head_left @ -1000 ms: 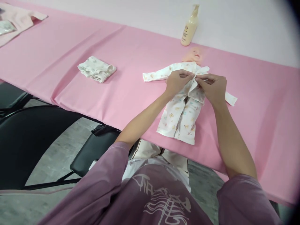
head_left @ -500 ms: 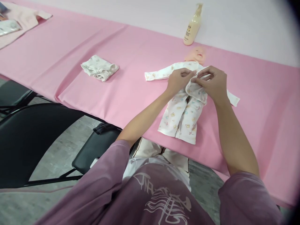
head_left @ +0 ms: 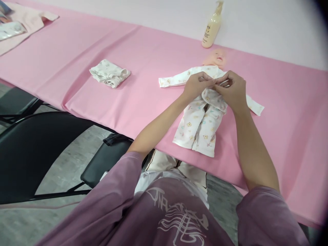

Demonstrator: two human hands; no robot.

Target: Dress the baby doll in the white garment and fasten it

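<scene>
A baby doll [head_left: 216,57] lies on its back on the pink table cover [head_left: 143,68], dressed in a white printed romper [head_left: 197,126]. My left hand [head_left: 196,85] pinches the left front edge of the romper at the doll's chest. My right hand [head_left: 232,89] pinches the right front edge, fingertips meeting the left hand's just below the collar. The romper's front stays parted lower down, between the legs. Its sleeves spread out to both sides.
A cream pump bottle [head_left: 212,25] stands behind the doll's head. A folded white garment [head_left: 109,72] lies to the left. Pale pink cloth and a packet [head_left: 15,27] sit at the far left. Black folding chairs [head_left: 38,150] stand below the table's front edge.
Both hands have shifted slightly up the romper's front toward the collar, drawing the two edges together at the chest. The camera view has drifted a little.
</scene>
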